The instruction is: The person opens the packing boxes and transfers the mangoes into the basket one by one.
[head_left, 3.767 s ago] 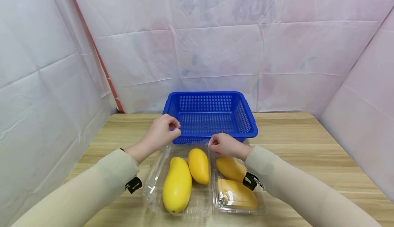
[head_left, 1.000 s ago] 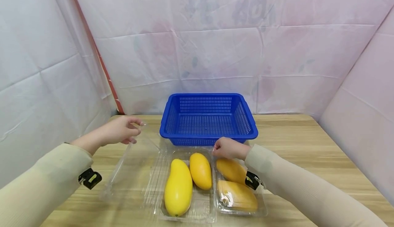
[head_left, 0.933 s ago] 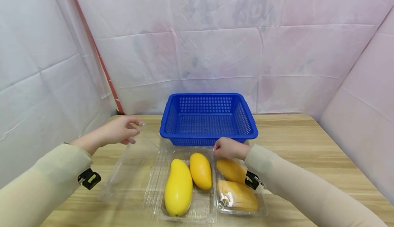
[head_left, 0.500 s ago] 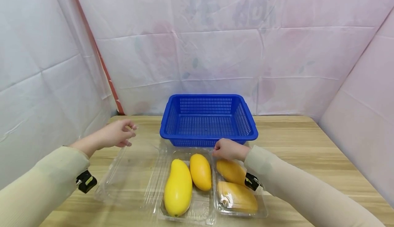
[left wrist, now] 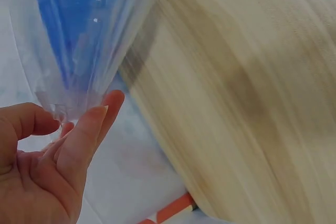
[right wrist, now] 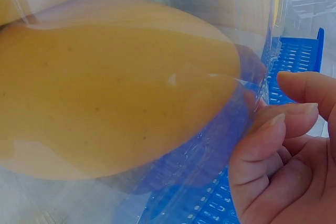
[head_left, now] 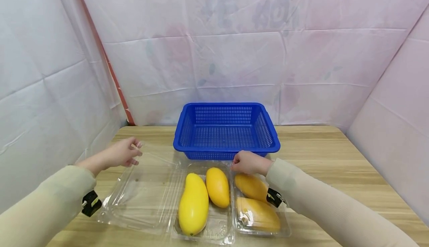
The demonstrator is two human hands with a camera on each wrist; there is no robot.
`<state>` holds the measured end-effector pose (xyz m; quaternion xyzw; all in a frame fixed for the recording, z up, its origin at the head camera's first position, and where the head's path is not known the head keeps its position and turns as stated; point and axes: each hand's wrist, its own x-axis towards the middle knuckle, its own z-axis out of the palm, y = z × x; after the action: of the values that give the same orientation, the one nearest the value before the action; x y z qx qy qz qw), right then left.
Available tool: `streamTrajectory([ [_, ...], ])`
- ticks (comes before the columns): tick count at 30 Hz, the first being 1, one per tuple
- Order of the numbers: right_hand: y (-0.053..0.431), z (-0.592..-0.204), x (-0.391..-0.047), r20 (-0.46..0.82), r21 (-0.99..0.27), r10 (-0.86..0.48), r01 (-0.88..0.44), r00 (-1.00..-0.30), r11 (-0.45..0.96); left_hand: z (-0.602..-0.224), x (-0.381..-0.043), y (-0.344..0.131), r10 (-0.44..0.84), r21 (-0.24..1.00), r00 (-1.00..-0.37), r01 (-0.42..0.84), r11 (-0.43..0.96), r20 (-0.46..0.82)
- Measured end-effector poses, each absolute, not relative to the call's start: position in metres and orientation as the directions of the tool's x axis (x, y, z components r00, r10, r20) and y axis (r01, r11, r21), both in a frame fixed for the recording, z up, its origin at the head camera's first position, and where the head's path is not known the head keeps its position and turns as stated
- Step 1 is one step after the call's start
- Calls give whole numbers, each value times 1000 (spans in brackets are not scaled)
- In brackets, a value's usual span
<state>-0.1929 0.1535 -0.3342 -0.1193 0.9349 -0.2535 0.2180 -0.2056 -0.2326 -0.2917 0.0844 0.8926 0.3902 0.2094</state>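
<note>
In the head view my left hand (head_left: 124, 152) pinches the corner of a clear plastic lid (head_left: 144, 195), folded out leftward from its tray. The left wrist view shows this lid corner (left wrist: 79, 85) between thumb and fingers. The open tray (head_left: 218, 228) holds a long yellow mango (head_left: 193, 204) and a smaller mango (head_left: 218, 187). My right hand (head_left: 248, 162) grips the tray's far right corner with curled fingers; its fingertips are partly hidden. Below it sits a closed clear box (head_left: 283, 226) with two mangoes (head_left: 258, 215). One mango (right wrist: 115, 93) fills the right wrist view behind plastic.
A blue plastic basket (head_left: 226, 154) stands behind the tray, close to my right hand. The wooden table (head_left: 318, 157) ends at pale cloth walls (head_left: 234, 61) at the back and sides.
The lid was over the tray at first; my left hand has swung it leftward and down towards the table. My right hand has stayed near the tray corner.
</note>
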Motion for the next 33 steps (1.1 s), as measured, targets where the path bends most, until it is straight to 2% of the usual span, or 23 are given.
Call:
streamTrajectory([
  [18,155,-331,-191,-340,-524,-335,-119,-879,843,-318,-205,-243,277,778,-907,-83,622,-318],
  [26,157,-328,-190,-330,-545,-354,-130,-875,828,-327,-208,-248,267,721,-912,-44,692,-312],
  [33,173,-325,-190,-259,-594,-379,-163,-888,788,-335,-210,-250,241,688,-917,-47,724,-317],
])
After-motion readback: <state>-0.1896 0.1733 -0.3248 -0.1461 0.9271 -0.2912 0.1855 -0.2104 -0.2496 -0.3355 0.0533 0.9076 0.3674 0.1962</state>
